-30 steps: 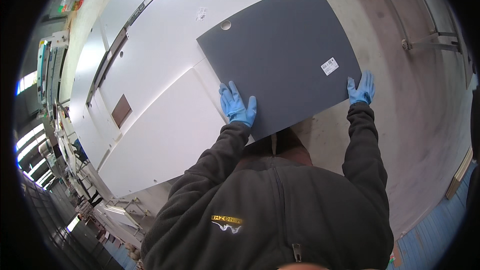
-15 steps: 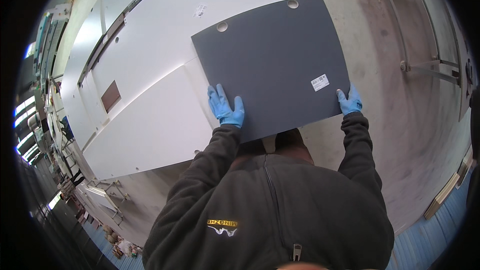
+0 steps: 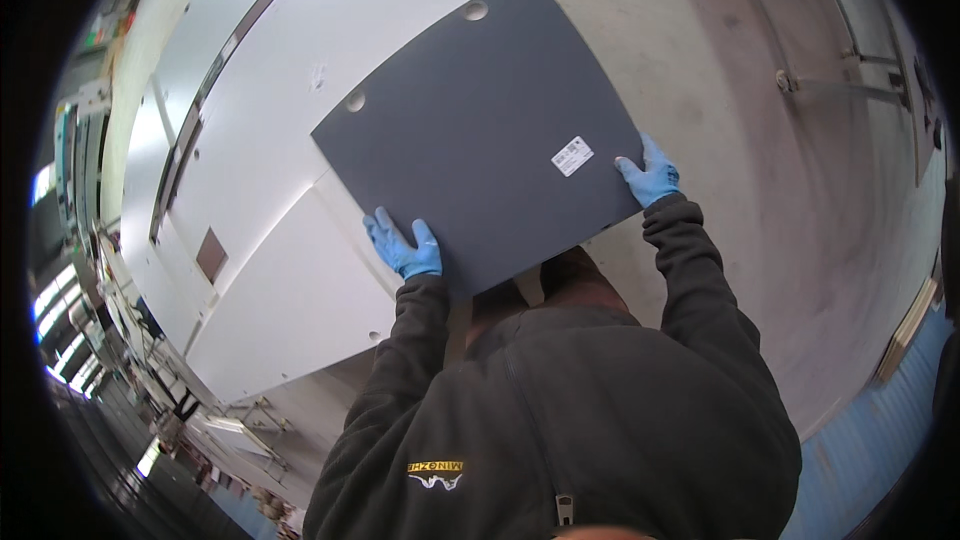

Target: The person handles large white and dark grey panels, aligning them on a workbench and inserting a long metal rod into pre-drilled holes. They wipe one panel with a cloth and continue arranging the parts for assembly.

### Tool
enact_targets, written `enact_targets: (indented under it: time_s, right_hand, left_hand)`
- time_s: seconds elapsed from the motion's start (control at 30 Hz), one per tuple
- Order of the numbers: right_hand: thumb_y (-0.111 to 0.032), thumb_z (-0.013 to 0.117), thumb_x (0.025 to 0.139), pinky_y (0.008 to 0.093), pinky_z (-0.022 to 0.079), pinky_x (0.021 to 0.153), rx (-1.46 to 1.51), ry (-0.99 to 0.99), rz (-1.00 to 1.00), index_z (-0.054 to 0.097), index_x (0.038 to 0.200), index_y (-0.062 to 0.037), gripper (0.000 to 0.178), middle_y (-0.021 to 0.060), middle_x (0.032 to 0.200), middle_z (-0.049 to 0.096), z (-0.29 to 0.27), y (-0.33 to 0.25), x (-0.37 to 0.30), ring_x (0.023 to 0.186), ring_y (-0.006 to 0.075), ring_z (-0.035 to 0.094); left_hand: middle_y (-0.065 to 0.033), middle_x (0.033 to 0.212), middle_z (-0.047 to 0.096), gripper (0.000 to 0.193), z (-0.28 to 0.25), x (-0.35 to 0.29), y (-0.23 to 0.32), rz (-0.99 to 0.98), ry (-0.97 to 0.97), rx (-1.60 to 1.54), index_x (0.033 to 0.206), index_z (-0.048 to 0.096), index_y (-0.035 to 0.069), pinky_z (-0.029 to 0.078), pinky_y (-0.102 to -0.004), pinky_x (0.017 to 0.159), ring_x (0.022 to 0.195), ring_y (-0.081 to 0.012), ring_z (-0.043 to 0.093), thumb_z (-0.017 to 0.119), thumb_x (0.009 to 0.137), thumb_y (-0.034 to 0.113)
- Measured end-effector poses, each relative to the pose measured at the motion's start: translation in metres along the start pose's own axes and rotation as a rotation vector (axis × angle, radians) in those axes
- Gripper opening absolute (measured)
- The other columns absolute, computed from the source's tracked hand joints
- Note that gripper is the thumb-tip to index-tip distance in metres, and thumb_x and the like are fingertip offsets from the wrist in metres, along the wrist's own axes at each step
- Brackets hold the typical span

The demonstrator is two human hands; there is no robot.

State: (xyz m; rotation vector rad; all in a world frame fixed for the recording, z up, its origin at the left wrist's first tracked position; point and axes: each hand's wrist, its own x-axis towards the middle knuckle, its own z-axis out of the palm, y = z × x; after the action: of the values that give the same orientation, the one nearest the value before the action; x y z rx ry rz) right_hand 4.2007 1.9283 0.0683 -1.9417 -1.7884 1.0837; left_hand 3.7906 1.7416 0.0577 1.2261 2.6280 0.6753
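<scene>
I'm seeing the grey panel (image 3: 480, 120) sitting further L in frame than a moment ago, but the white boards (image 3: 290, 290) are shifting w/ it, so I'm reading that mostly as head turning, w/ little real slide. For the work, I'm judging the panel's being steadied, not let go.

L grip (image 3: 402, 245) is spreading along the panel's L edge, thumb over its face, fingers outside, not clenching. R grip (image 3: 650, 175) is lying at the panel's R edge, thumb on top; can't tell if it's pinching. Panel's overlapping the boards by its L side, R side jutting past them; can't tell if it's resting or raised.

Panel's looking matte, smooth, flat, approx. square, w/ 2 round recesses (image 3: 356, 101) by its far edge & a white sticker (image 3: 572, 156) near its R edge. Boards L of panel are showing a satin sheen & a 4-sided cut-out (image 3: 211, 256).
</scene>
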Motion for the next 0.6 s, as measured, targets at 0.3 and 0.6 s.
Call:
enact_targets:
  time_s: [0.3, 0.6]
  right_hand:
    - [-0.037, 0.072, 0.088, 0.045, 0.049, 0.103, 0.03, -0.065, 0.046, 0.048, 0.146, -0.0004, 0.072, 0.0242, 0.134, 0.063, -0.02, -0.013, -0.013, 0.122, 0.0407, 0.06]
    - [-0.03, 0.074, 0.085, 0.0457, 0.046, 0.105, -0.028, 0.054, -0.005, 0.048, 0.142, -0.0006, 0.069, 0.0221, 0.137, 0.059, -0.018, -0.003, -0.031, 0.124, 0.0405, 0.057]
  left_hand:
    - [-0.0241, 0.152, 0.047, 0.08, 0.004, 0.055, 0.013, -0.526, -0.013, -0.168, 0.15, 0.038, -0.007, 0.038, -0.0392, 0.116, 0.136, -0.0352, 0.05, 0.075, 0.092, 0.034]
    - [-0.0221, 0.151, 0.047, 0.088, -0.005, 0.055, 0.018, -0.601, -0.151, -0.245, 0.156, 0.03, -0.004, 0.045, -0.0398, 0.111, 0.13, -0.0324, 0.053, 0.077, 0.091, 0.031]
